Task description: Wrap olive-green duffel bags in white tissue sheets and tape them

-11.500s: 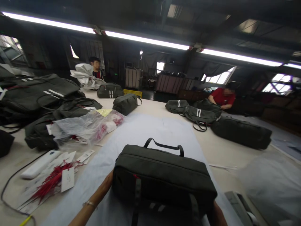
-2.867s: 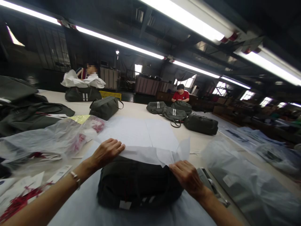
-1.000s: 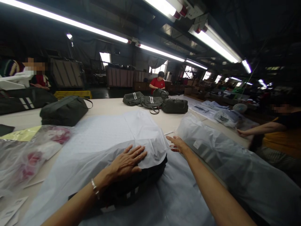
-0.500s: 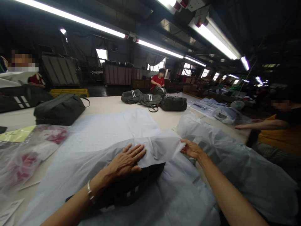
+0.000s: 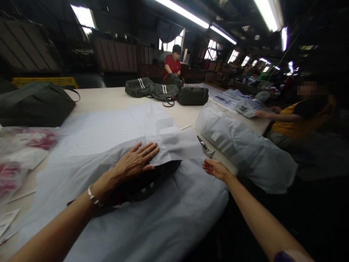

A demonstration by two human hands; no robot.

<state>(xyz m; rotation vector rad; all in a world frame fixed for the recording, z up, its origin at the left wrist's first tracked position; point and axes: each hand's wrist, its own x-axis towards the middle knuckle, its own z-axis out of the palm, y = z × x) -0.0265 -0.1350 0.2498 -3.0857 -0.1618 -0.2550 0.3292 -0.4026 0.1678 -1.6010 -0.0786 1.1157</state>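
Observation:
My left hand (image 5: 139,160) lies flat with fingers spread on a thin white sheet (image 5: 177,145), which partly covers a dark bag (image 5: 160,173). The bag's lower side shows two small pale marks, and part of it is hidden under my left forearm. Just right of the sheet's edge is my right hand (image 5: 214,169), its fingers loosely bent and apart from the folded-over flap. A metal tool (image 5: 206,148), perhaps scissors, rests just above my right hand.
Dark bags (image 5: 193,95) stand at the table's (image 5: 100,96) far side; another bag (image 5: 35,103) is at left, above plastic packets (image 5: 27,156). A white-wrapped bundle (image 5: 245,145) lies right. One person (image 5: 171,67) is across; another (image 5: 291,116) is at right.
The view has turned right and down. My right hand has let go of the sheet's corner and moved slightly below it, uncovering the metal tool. My left hand still presses on the sheet.

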